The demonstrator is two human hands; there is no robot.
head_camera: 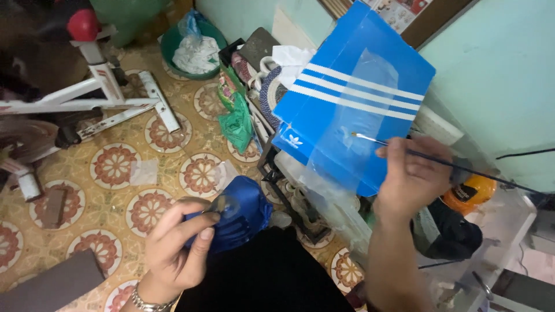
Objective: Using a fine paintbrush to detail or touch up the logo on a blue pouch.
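1. My left hand (176, 245) gripped a dark blue, rounded object (240, 211), low by my lap; what it was, I couldn't tell.
2. My right hand (411, 176) pinched a thin, long-handled paintbrush (404, 148), its axis running left-right, tip toward the blue striped box (347, 98).

Thin paintbrush (439, 162) held level; small round container (222, 205) against blue cloth (243, 216).

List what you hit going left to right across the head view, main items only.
White metal frame with red knob → green basin of white cloth → left hand holding a blue cloth item → blue box with white stripes → right hand holding a thin brush → orange object.
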